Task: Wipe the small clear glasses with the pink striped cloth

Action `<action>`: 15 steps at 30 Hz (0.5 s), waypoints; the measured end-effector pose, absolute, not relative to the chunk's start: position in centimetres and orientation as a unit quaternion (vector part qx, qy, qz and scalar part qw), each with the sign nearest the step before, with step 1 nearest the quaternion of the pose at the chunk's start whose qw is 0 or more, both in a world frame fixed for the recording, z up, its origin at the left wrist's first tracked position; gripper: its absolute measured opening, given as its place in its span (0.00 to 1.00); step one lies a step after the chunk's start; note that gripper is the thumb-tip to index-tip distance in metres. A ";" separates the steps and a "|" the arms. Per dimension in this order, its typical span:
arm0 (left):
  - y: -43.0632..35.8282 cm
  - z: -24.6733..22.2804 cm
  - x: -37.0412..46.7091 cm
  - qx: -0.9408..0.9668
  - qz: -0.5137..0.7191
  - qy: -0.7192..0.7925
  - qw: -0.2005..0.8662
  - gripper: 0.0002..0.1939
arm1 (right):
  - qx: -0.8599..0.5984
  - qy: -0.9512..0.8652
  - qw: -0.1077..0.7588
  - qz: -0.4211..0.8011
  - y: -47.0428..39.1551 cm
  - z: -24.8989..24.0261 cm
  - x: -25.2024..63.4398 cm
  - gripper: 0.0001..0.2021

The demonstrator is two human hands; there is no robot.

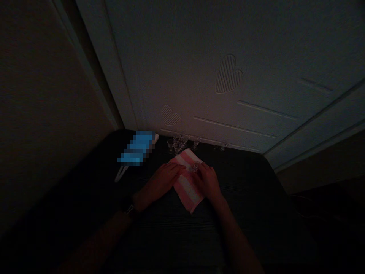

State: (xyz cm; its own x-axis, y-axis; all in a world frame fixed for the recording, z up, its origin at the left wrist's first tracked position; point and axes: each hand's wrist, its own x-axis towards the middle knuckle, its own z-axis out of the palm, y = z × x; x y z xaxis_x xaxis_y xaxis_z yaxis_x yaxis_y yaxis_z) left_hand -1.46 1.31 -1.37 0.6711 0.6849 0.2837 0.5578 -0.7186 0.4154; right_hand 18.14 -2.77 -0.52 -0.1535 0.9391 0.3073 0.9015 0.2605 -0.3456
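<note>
Fingers of the right hand (207, 180) seem pinched on a small glass (195, 166) over the striped cloth (188, 190), middle of the worktop (176, 236), can't tell if the left hand (164, 177) grips cloth, so looks like glass-handling, needing a light touch next imo.

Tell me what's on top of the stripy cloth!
A small clear glass, by the right hand, and fingers of the left hand. Bits of striped cloth under the hands are covered, so I can't see there.
</note>
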 end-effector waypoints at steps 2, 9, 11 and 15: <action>1.4 -1.7 -1.5 0.904 0.216 0.340 0.145 0.14 | -0.641 -0.730 0.235 0.029 -2.6 -0.6 18.7 0.11; 1.4 -1.5 -1.5 0.905 0.218 0.336 0.143 0.13 | -0.605 -0.729 0.310 0.081 -2.8 -0.9 18.2 0.10; 1.4 -1.3 -1.5 0.904 0.218 0.341 0.140 0.12 | -0.571 -0.745 0.327 0.107 -3.0 -0.8 17.6 0.10; 1.4 -1.1 -1.5 0.903 0.218 0.343 0.141 0.11 | -0.549 -0.762 0.312 0.142 -3.0 -0.8 16.9 0.08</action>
